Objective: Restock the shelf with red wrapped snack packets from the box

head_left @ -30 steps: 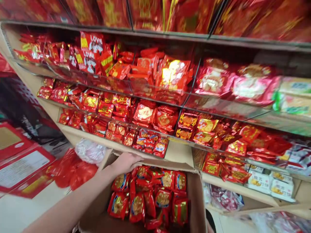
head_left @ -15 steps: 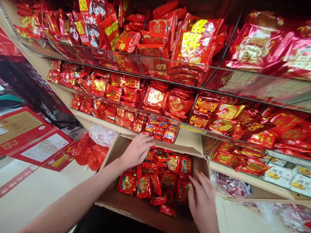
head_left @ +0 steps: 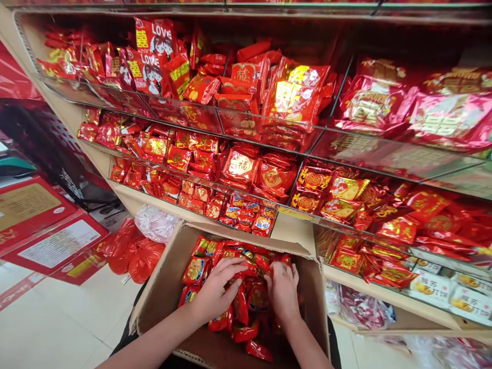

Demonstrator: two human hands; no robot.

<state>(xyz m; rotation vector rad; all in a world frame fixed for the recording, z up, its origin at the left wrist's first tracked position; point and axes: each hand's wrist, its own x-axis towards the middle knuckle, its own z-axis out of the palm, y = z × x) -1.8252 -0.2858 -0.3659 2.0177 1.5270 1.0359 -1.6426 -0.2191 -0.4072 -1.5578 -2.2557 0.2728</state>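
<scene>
Small red-and-gold foil packets [head_left: 195, 270] are lying in an open brown cardboard box [head_left: 159, 279]; the left hand [head_left: 217, 291] is resting over them, thumb parted from curved fingers; the right hand [head_left: 282, 289] is curling its fingers nearer the right edge, whether pinching I cannot tell.

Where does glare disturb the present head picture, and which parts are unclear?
Head view throughout: glare partly whitens a large gold-printed packet on the upper shelf, whose back sinks into darkness; packets in the box shine less; clear bags at lower right look soft.
</scene>
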